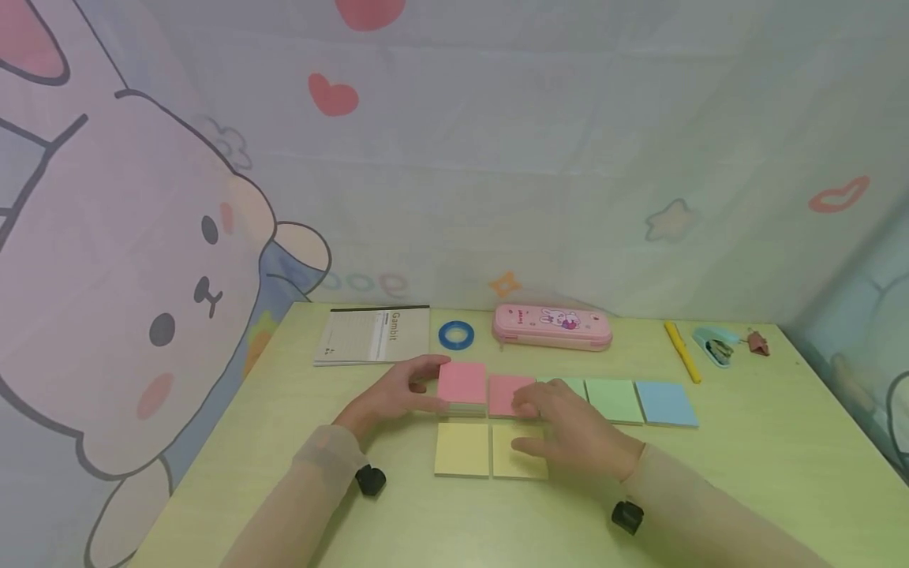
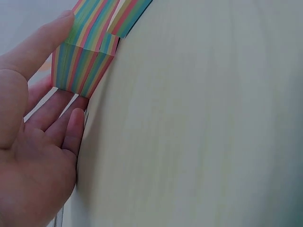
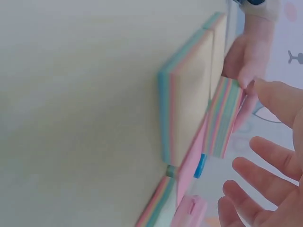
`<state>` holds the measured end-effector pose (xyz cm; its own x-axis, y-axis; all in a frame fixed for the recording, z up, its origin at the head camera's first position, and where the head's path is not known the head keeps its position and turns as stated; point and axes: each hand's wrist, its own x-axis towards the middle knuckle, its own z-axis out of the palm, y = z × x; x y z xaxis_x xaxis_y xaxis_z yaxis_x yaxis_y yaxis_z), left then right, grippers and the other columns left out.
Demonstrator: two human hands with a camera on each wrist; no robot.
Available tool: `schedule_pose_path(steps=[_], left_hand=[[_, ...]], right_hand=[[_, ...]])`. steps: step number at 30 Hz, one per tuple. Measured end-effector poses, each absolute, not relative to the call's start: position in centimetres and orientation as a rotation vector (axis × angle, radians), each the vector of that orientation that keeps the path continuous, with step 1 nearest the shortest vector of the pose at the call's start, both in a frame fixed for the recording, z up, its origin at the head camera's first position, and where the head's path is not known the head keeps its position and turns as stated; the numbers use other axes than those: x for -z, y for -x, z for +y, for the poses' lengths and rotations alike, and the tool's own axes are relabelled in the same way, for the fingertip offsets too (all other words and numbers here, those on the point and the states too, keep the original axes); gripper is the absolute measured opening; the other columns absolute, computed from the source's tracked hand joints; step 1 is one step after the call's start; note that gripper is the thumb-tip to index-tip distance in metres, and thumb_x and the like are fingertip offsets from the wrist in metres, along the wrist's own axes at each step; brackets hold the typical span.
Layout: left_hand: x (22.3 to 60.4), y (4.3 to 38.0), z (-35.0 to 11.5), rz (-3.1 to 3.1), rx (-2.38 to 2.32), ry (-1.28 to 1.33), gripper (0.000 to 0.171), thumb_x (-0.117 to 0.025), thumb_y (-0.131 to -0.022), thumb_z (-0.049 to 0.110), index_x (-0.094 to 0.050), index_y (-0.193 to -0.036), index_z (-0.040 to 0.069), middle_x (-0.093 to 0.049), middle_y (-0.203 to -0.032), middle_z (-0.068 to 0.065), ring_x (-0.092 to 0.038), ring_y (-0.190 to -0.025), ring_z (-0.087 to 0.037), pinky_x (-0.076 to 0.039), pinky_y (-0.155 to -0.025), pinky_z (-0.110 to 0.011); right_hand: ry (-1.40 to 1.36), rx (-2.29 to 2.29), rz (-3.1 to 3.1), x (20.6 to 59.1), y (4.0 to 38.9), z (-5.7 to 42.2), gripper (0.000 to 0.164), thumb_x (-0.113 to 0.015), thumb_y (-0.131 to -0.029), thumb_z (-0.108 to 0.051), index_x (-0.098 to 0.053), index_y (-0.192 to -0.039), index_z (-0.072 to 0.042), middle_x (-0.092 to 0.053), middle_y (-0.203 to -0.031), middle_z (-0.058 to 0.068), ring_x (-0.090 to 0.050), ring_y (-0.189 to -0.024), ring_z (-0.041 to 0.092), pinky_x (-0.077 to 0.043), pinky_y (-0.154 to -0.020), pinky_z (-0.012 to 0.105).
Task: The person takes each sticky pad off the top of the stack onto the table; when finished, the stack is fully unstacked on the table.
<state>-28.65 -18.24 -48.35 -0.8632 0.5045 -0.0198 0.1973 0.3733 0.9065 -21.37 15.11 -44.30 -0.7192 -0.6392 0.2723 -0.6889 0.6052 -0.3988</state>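
My left hand [image 1: 390, 392] holds the left side of a stack of sticky note pads [image 1: 462, 383] with a pink top. In the left wrist view the thumb and fingers lie on opposite sides of its striped layers. My right hand [image 1: 575, 430] is over the pads just right of the stack, its fingers apart and slightly bent, nothing between them. Beneath or beside it are a pink pad [image 1: 500, 394], a partly covered green pad [image 1: 571, 386] and a yellow pad [image 1: 506, 467]. Another yellow pad [image 1: 461, 450] lies in front of the stack.
Rightward in the row are a green pad [image 1: 615, 401] and a blue pad [image 1: 668, 404]. Behind stand a notebook [image 1: 372, 335], blue tape roll [image 1: 456, 335] and pink pencil case [image 1: 552, 327]. A yellow pen [image 1: 682, 352] and small teal-edged item [image 1: 713, 347] lie at back right.
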Motion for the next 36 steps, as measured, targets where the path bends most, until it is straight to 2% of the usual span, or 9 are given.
schedule_pose_path(steps=[6,10,18,21,24,28,31,36], left_hand=[[48.9,28.7,-18.4,2.332,-1.502,-0.642,0.085,-0.087,-0.088,0.026,-0.043,-0.160,0.013,-0.052,-0.158,-0.005,-0.045,-0.149,-0.028,-0.040,-0.120,-0.052],[49.1,28.7,-18.4,2.322,-1.503,-0.650,0.088,-0.087,-0.089,0.026,-0.039,-0.161,0.010,-0.052,-0.158,-0.005,-0.045,-0.149,-0.028,-0.039,-0.121,-0.053],[49.1,28.7,-18.5,2.330,-1.498,-0.629,0.092,-0.090,-0.086,0.032,-0.041,-0.161,0.014,-0.052,-0.158,0.001,-0.044,-0.150,-0.023,-0.036,-0.124,-0.049],[49.2,28.8,-18.6,2.328,-1.500,-0.636,0.093,-0.090,-0.086,0.033,-0.040,-0.162,0.015,-0.051,-0.160,0.001,-0.043,-0.150,-0.023,-0.036,-0.124,-0.049],[49.2,28.9,-18.6,2.318,-1.505,-0.639,0.094,-0.090,-0.085,0.031,-0.039,-0.162,0.015,-0.049,-0.161,0.000,-0.043,-0.151,-0.023,-0.036,-0.124,-0.048],[49.1,28.8,-18.6,2.309,-1.512,-0.642,0.095,-0.091,-0.085,0.028,-0.039,-0.163,0.013,-0.048,-0.162,-0.002,-0.042,-0.152,-0.024,-0.036,-0.124,-0.047],[49.0,28.8,-18.6,2.312,-1.501,-0.650,0.091,-0.090,-0.085,0.028,-0.042,-0.161,0.012,-0.048,-0.162,-0.002,-0.042,-0.152,-0.023,-0.037,-0.123,-0.046],[48.9,28.9,-18.6,2.328,-1.486,-0.663,0.085,-0.089,-0.086,0.026,-0.047,-0.158,0.008,-0.051,-0.160,-0.004,-0.043,-0.151,-0.024,-0.039,-0.122,-0.047]], right_hand=[[-1.172,-0.783,-2.703,44.0,24.4,13.1,0.052,-0.084,-0.091,-0.027,-0.064,-0.132,-0.001,-0.069,-0.130,0.011,-0.062,-0.124,0.031,-0.050,-0.109,0.050],[-1.170,-0.808,-2.761,44.2,26.2,11.6,0.057,-0.084,-0.092,-0.029,-0.061,-0.138,-0.002,-0.067,-0.136,0.011,-0.060,-0.130,0.031,-0.047,-0.114,0.050],[-1.221,-0.829,-2.800,44.4,27.8,8.8,0.071,-0.082,-0.092,-0.040,-0.057,-0.145,0.000,-0.065,-0.140,0.014,-0.060,-0.127,0.029,-0.047,-0.114,0.049],[-1.199,-0.784,-2.832,44.5,28.0,8.3,0.071,-0.081,-0.093,-0.040,-0.056,-0.146,-0.001,-0.065,-0.139,0.012,-0.061,-0.125,0.026,-0.048,-0.114,0.046],[-1.184,-0.753,-2.842,44.6,28.0,8.4,0.070,-0.082,-0.093,-0.039,-0.057,-0.145,-0.001,-0.067,-0.136,0.012,-0.062,-0.118,0.025,-0.050,-0.111,0.046],[-1.154,-0.744,-2.862,45.0,28.1,8.9,0.068,-0.083,-0.092,-0.037,-0.058,-0.144,-0.002,-0.067,-0.137,0.011,-0.062,-0.122,0.026,-0.048,-0.113,0.046],[-1.130,-0.747,-2.866,45.3,28.2,9.9,0.066,-0.084,-0.091,-0.037,-0.060,-0.143,-0.005,-0.067,-0.138,0.009,-0.060,-0.128,0.026,-0.046,-0.116,0.046],[-1.085,-0.816,-2.833,45.3,27.9,12.0,0.064,-0.087,-0.088,-0.036,-0.063,-0.139,-0.005,-0.067,-0.136,0.008,-0.059,-0.129,0.029,-0.045,-0.115,0.049]])
